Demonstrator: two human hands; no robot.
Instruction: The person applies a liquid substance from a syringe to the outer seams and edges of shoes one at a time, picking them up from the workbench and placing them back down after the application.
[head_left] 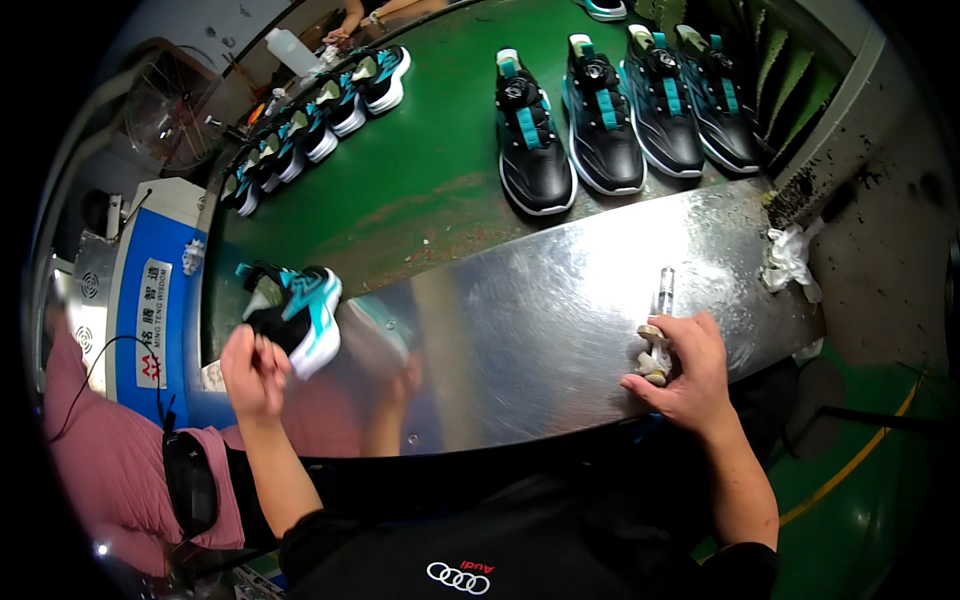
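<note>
Fingers [693, 338], right hand [697, 372], half-curled around syringe [665, 293]

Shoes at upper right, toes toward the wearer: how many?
4, side by side on the green tabletop: leftmost shoe, second shoe, third shoe, rightmost shoe. Another shoe, cut off at the top edge, isn't counted; more may be out of view.

Before me the scratched metal plate [500, 370] is gleaming, the black shoes [537, 178] are showing a leathery sheen, the green tabletop [440, 150] is looking scuffed, and the clear tube [666, 292] is glinting like glass.
</note>
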